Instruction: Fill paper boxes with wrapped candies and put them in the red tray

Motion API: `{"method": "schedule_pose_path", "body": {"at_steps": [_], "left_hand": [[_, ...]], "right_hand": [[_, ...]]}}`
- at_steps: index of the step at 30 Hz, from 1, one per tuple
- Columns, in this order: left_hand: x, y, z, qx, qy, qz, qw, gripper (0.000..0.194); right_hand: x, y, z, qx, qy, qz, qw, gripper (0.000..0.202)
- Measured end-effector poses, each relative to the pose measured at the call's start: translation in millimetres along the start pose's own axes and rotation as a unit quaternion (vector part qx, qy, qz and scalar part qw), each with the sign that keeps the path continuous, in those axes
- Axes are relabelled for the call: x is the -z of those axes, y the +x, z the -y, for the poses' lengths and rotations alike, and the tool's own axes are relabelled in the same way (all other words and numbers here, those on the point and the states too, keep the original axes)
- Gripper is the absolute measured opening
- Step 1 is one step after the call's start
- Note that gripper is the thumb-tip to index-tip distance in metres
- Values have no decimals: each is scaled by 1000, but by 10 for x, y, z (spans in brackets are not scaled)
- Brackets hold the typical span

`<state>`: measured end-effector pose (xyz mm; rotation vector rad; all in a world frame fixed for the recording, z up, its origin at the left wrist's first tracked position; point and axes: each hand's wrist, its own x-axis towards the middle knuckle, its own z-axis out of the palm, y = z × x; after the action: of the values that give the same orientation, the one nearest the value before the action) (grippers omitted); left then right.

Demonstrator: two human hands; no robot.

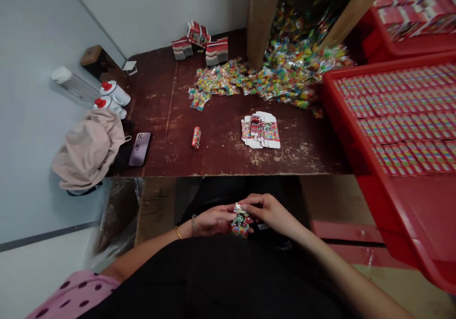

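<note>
Low over my lap, in front of the table edge, my left hand [217,219] grips a small printed candy box [241,224] from its left side. The fingers of my right hand [261,209] are closed on the white flap at the box's upper end. Past the edge lies a pile of flat, unfolded candy boxes [265,131], overlapping one another. To its left a single small red box [196,137] sits on the brown table [221,159]. Small clear packets of colourful candy [278,79] are heaped farther back.
On the right, a red tray [377,167] holds rows of small boxes, with another red tray [395,50] of stacks behind it. Bundled cartons [216,52] stand by the wall. A phone [140,149], a beige cloth hat [90,145] and white bottles [116,93] are at the left. A wooden post [261,19] rises at the back.
</note>
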<state>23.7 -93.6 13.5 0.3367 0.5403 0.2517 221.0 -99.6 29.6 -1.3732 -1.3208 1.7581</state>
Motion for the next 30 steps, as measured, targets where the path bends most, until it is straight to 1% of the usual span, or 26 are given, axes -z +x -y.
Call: {"method": "schedule_pose_path", "body": {"at_steps": [2,3,6,7,8,9,10,11,12,13,15,16,18,19,20,21,22,23,24,25,26,27,28,29,30], "left_hand": [[25,-32,36,-6,18,-12,1000,28],[42,-41,58,-7,19,-18,1000,27],[82,-38,109,-2,1,-39,999,30],[82,-24,111,3,-5,-46,999,32],[72,-1,99,7,-8,-52,999,35],[51,32,73,2,-7,-57,998,37],[20,74,32,-18,-5,-64,998,38],[-21,123,-26,-54,-1,-73,996,38],[-68,174,-97,-98,5,-84,992,37],[-118,225,-178,-147,19,-96,984,35],[-209,306,-353,-235,84,-130,960,30],[-243,332,-437,-264,142,-151,942,28],[-279,355,-571,-291,285,-191,893,25],[-282,359,-612,-287,352,-201,868,24],[-280,362,-630,-270,406,-197,850,23],[-274,368,-626,-241,441,-180,846,22],[-270,378,-598,-204,450,-149,857,23],[-270,393,-552,-161,432,-107,881,26],[-275,414,-492,-120,398,-62,907,31],[-286,437,-426,-85,358,-18,930,35],[-303,461,-361,-61,319,21,946,40],[-321,483,-305,-50,289,52,955,44],[-338,502,-261,-46,270,71,959,46],[-349,517,-235,-48,259,79,961,47],[-350,526,-226,-51,251,78,964,48]], "right_hand": [[-11,-46,22,55,-58,-21,997,28],[-9,-83,32,78,-84,-17,993,29],[-6,-218,17,111,-149,26,982,30],[-23,-256,-10,117,-168,30,978,29],[-56,-283,-50,121,-181,20,976,32],[-104,-293,-100,125,-183,-7,975,38],[-162,-284,-159,131,-173,-46,975,44],[-218,-258,-221,135,-144,-91,976,52],[-260,-216,-280,137,-95,-146,975,61],[-279,-167,-327,138,-39,-177,974,63],[-222,-80,-349,126,41,-207,969,57],[-149,-57,-315,118,56,-221,967,51],[56,-55,-169,110,32,-241,964,39],[178,-61,-73,117,-1,-233,965,35],[310,-56,27,128,-40,-201,970,32],[455,-27,122,144,-82,-147,975,29],[618,36,208,162,-125,-93,974,29],[805,137,280,180,-169,-66,967,29],[1018,275,337,193,-214,-63,955,31],[1253,441,378,200,-257,-134,936,35],[1500,622,401,197,-316,-257,892,37],[1745,804,406,164,-378,-368,834,38],[1968,972,392,139,-389,-430,803,42],[2152,1113,360,125,-394,-459,786,45],[2285,1218,309,111,-400,-480,773,47]]}}
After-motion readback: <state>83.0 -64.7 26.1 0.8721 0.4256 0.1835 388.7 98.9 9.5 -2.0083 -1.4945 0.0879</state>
